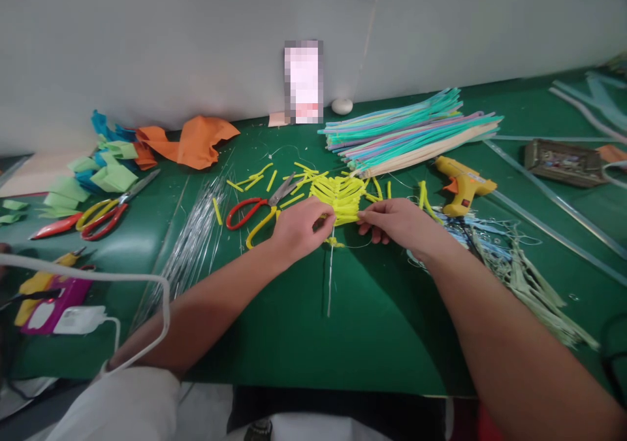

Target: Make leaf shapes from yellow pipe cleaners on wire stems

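Observation:
A leaf-like piece made of yellow pipe cleaners (337, 196) lies in front of me, its short rows slanting out from a middle line. My left hand (304, 227) is closed in a pinch at its lower left edge. A straight silvery wire (330, 284) runs down from beneath those fingertips. On the opposite side, my right hand (396, 222) pinches the lower right edge between thumb and finger. A thin loose strand curves below the piece. Red-and-yellow scissors (264, 211) lie with blades apart just left of it, among cut yellow pipe-cleaner bits (255, 181).
Behind lies a bundle of coloured pipe cleaners (406, 134). A yellow glue gun (463, 185) rests at right, near tangled strands (524, 264). Loose silvery wires (196, 232), more scissors (110, 212), crepe paper (198, 142) and a power strip (56, 304) with cables occupy the left.

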Tool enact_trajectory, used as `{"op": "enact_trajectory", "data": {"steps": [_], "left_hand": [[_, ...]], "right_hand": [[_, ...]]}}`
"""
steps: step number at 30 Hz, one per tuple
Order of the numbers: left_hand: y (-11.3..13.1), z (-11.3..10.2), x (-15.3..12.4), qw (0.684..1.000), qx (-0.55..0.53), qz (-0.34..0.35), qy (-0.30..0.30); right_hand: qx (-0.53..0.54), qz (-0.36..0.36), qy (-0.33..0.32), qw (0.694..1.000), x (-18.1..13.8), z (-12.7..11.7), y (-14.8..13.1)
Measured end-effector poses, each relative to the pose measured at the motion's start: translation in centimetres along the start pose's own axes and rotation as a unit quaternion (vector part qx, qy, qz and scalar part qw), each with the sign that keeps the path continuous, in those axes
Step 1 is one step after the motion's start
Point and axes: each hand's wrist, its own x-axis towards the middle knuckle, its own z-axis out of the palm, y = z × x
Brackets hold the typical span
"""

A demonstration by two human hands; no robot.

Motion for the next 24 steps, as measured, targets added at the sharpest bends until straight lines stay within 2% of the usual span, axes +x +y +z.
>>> {"op": "enact_trajectory", "data": {"steps": [6, 13, 16, 24], "left_hand": [[-0.5, 0.3, 0.0, 0.996, -0.033, 0.059, 0.057], [-0.2, 0.8, 0.7, 0.99, -0.062, 0.074, 0.1], [0.1, 0.8, 0.9, 0.988, -0.078, 0.075, 0.111], [-0.1, 0.5, 0.8, 0.981, -0.153, 0.006, 0.119]], "right_hand": [[-0.095, -0.009, 0.032, 0.995, -0.1, 0.3, -0.1], [-0.183, -0.022, 0.082, 0.979, -0.4, 1.3, -0.7], [-0.176, -0.025, 0.085, 0.98, -0.4, 1.4, -0.7], [-0.114, -0.021, 0.058, 0.992, -0.8, 1.0, -1.2]]}}
